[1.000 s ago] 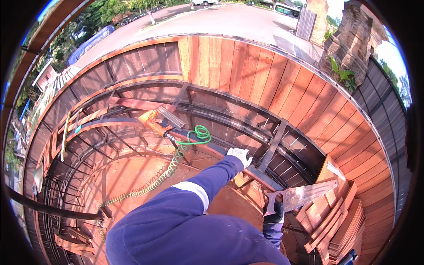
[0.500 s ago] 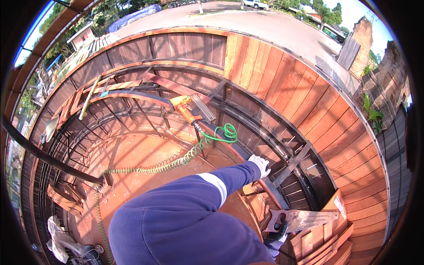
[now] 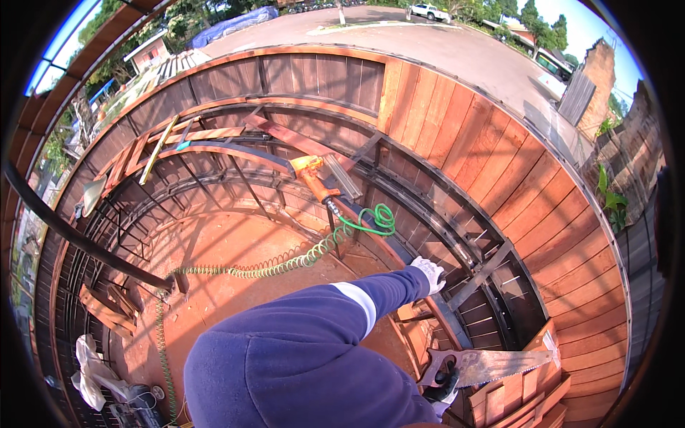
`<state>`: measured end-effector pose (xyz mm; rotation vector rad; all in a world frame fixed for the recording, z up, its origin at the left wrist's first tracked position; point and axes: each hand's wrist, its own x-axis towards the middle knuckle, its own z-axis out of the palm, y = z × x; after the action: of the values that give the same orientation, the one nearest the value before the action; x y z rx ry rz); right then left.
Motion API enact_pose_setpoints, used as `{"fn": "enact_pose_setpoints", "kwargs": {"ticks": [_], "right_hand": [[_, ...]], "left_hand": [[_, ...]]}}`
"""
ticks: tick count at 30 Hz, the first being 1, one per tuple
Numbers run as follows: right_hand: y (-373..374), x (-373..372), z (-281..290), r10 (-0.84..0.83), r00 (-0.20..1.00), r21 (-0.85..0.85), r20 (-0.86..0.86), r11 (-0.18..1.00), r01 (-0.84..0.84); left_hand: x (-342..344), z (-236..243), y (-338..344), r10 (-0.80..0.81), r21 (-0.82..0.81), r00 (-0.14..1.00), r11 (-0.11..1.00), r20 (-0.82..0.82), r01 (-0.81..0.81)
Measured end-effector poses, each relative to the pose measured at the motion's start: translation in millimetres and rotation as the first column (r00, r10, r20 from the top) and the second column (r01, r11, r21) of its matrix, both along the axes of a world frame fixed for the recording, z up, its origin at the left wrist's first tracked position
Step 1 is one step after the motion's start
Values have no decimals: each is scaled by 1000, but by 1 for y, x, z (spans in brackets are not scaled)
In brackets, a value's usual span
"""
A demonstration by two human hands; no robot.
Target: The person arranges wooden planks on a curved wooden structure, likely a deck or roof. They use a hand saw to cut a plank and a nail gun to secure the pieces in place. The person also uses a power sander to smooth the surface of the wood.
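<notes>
My left arm reaches across in a blue sleeve with a white band. My left hand (image 3: 429,275), in a white glove, is closed over the edge of a curved dark metal rail (image 3: 399,251); its fingers are partly hidden. Lower right, my right hand (image 3: 444,392), gloved in white and dark, is closed around the handle of a handsaw (image 3: 492,366). The saw blade points right, teeth downward, over stacked wooden boards (image 3: 514,399). An orange nail gun (image 3: 311,178) rests on the rail farther left, with a coiled green air hose (image 3: 382,220) attached.
A curved wall of upright planks (image 3: 492,164) surrounds the space. A dark pole (image 3: 85,253) slants in at left. Loose wood strips (image 3: 207,134) lie across the far rails. A white plastic bag (image 3: 87,371) and a dark machine (image 3: 139,406) sit lower left.
The view has shifted slightly, so most of the scene sits a little farther right. My left hand stays at the rail, and my right hand stays on the saw handle.
</notes>
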<state>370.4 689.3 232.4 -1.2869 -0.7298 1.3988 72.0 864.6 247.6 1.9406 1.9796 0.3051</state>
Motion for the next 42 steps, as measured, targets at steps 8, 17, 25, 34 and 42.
{"fn": "enact_pose_setpoints", "kwargs": {"ticks": [8, 17, 25, 34, 42], "right_hand": [[-4, 7, -17, -60, 997, -18, 56, 998, 61], [-16, 43, -72, -69, 894, 310, 442, 947, -80], [-17, 28, -22, 20, 970, -72, 242, 997, -3], [-2, 77, -99, 4, 790, 306, 613, 921, -242], [13, 64, -104, -202, 698, 524, 687, 803, -283]], "left_hand": [[-2, -4, 1, 6, -9, 1000, 1000, -4, -6], [-1, 12, -4, 5, -55, 1000, 998, -6, -5], [0, 9, -8, 15, 36, 999, 999, 30, -17], [-1, 8, -5, 9, 19, 999, 1000, 41, -10], [0, -8, -5, 30, 132, 999, 991, 34, -34]]}}
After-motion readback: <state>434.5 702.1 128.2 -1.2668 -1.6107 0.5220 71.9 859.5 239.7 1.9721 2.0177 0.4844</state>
